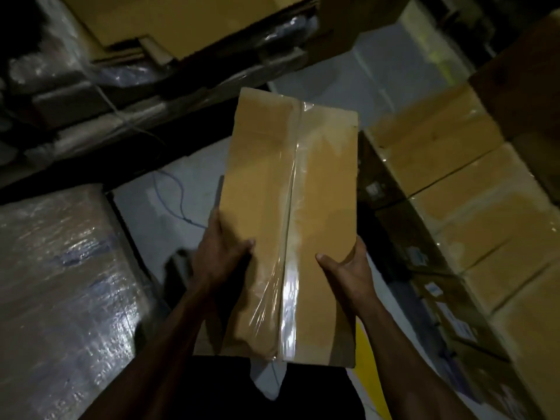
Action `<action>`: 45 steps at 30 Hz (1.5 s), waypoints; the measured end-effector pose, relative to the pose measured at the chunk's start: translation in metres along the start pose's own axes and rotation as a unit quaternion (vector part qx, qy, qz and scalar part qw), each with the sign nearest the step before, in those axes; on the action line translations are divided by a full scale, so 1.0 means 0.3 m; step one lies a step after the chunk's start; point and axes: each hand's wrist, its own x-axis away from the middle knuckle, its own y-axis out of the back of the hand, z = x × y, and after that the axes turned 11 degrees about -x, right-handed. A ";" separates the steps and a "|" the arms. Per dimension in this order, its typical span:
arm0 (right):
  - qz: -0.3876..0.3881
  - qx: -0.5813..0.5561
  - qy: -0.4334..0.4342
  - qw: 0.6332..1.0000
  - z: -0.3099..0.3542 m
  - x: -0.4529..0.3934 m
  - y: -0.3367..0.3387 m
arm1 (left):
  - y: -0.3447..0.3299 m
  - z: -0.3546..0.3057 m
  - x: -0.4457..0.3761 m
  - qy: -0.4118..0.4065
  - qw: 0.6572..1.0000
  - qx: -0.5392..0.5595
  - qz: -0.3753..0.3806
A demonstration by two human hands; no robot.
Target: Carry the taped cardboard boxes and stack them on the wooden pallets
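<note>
A long brown cardboard box (260,189), sealed down its middle seam with clear tape, is held in the air in front of me. My left hand (219,250) grips its left side, thumb on the top face and fingers under the edge. My right hand (348,266) grips the right side the same way. To the right stands a stack of several similar taped boxes (460,189) in rows. No wooden pallet shows clearly.
A load wrapped in plastic film (60,283) stands at the lower left. Dark wrapped goods and flattened cardboard sheets (169,25) lie at the back left. Grey floor (157,207) with a loose blue cord runs between them, under the box.
</note>
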 end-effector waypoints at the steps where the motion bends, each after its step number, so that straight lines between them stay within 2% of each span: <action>1: -0.010 0.000 0.006 1.000 0.017 0.014 0.022 | 0.009 -0.034 0.000 -0.013 1.000 -0.005 -0.004; 6: -0.067 -0.048 0.028 0.996 0.135 0.085 0.203 | 0.043 -0.301 0.021 -0.052 0.997 -0.056 -0.023; 13: -0.097 -0.089 0.073 0.989 0.242 0.091 0.452 | -0.019 -0.615 0.041 -0.143 0.982 -0.113 -0.050; 23: -0.141 -0.082 0.073 0.984 0.329 -0.010 0.756 | -0.183 -0.936 -0.004 -0.173 0.973 -0.145 -0.048; 27: -0.168 -0.098 0.080 0.978 0.367 -0.046 0.816 | -0.217 -1.038 -0.043 -0.196 0.967 -0.153 -0.050; 32: -0.213 -0.114 0.044 0.969 0.412 -0.134 0.845 | -0.256 -1.165 -0.177 -0.226 0.956 -0.186 -0.027; 45: -0.366 -0.155 -0.031 0.917 0.668 -0.516 0.783 | -0.330 -1.523 -0.770 -0.338 0.912 -0.216 0.092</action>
